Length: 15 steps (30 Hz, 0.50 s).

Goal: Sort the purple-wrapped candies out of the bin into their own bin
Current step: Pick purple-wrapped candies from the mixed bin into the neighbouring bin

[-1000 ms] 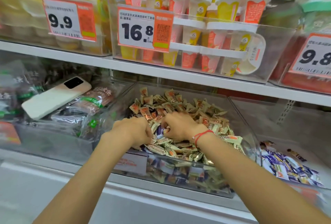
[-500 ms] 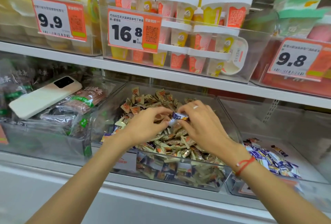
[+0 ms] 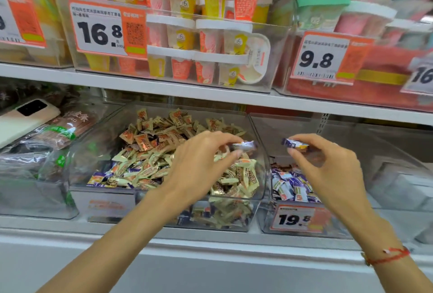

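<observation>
A clear mixed bin (image 3: 263, 159) on the lower shelf is full of cream-and-orange candies, with a few purple-wrapped ones at its front left (image 3: 100, 179). My left hand (image 3: 199, 163) hovers over this bin and pinches a purple-wrapped candy (image 3: 244, 145) at its right wall. My right hand (image 3: 328, 170) is above the neighbouring clear bin (image 3: 267, 220) and pinches another purple-wrapped candy (image 3: 294, 143). A small pile of purple candies (image 3: 290, 183) lies on that bin's floor, below my right hand.
A white phone (image 3: 21, 120) lies on packaged snacks (image 3: 58, 133) in the left bin. The shelf above carries clear bins of pudding cups (image 3: 199, 34) with orange price tags (image 3: 107, 28). A 19.8 tag (image 3: 300, 218) fronts the right bin.
Both hands rose out of the mixed bin, each with a purple candy. My right hand moved right, over the neighbouring bin, and the left followed to the mixed bin's right wall.
</observation>
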Motion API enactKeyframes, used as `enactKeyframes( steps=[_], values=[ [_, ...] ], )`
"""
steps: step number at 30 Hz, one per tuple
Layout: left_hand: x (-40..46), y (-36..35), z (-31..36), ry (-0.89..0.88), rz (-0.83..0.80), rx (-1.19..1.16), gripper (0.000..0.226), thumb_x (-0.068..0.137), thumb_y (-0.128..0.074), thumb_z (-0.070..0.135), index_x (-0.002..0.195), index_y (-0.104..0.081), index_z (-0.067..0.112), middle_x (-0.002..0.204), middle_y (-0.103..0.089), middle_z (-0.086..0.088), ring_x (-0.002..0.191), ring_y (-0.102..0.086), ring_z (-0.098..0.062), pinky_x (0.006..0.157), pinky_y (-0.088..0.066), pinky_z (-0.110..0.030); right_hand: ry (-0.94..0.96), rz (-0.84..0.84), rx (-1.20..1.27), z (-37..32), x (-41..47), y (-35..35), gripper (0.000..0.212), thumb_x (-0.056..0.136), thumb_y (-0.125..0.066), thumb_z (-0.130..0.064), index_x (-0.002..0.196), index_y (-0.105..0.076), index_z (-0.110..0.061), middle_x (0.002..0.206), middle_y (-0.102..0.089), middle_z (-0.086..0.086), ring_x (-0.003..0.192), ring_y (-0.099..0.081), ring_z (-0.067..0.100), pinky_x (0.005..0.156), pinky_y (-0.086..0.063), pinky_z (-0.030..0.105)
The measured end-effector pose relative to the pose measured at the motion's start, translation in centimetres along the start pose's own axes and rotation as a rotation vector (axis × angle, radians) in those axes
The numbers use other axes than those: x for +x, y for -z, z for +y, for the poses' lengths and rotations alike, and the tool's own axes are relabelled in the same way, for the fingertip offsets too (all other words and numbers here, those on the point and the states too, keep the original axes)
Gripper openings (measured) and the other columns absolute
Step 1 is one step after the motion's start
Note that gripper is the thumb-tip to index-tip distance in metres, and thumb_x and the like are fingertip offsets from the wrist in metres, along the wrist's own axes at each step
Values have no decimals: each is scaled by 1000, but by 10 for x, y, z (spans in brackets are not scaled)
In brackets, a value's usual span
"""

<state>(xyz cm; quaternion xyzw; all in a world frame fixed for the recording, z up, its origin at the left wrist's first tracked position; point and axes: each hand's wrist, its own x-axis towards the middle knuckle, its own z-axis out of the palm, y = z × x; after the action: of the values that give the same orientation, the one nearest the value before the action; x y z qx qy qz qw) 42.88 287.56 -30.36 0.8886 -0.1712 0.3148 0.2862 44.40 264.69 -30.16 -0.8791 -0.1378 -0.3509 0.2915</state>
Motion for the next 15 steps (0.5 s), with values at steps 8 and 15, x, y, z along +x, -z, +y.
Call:
enactKeyframes(
  steps=[8, 15],
  values=[
    [45, -74, 50, -221, -171, 231, 26, 97, -49, 29, 120, -60, 27, 113, -61, 8, 107, -46, -15, 77, -34, -27, -237, -434, -326, 57, -2, 3, 27, 89, -63, -29, 115, -65, -35, 106, -67, -7, 99, -61, 19, 79, -52, 36],
    [33, -35, 5, -74, -101, 151, 26, 96, -51, 32, 120, -59, 33, 119, -58, 17, 111, -46, -3, 88, -41, -25, 2, -287, -148, 26, -8, 2, 20, 91, -62, -30, 109, -67, -36, 104, -65, -19, 98, -59, 5, 80, -52, 30]
  ],
)
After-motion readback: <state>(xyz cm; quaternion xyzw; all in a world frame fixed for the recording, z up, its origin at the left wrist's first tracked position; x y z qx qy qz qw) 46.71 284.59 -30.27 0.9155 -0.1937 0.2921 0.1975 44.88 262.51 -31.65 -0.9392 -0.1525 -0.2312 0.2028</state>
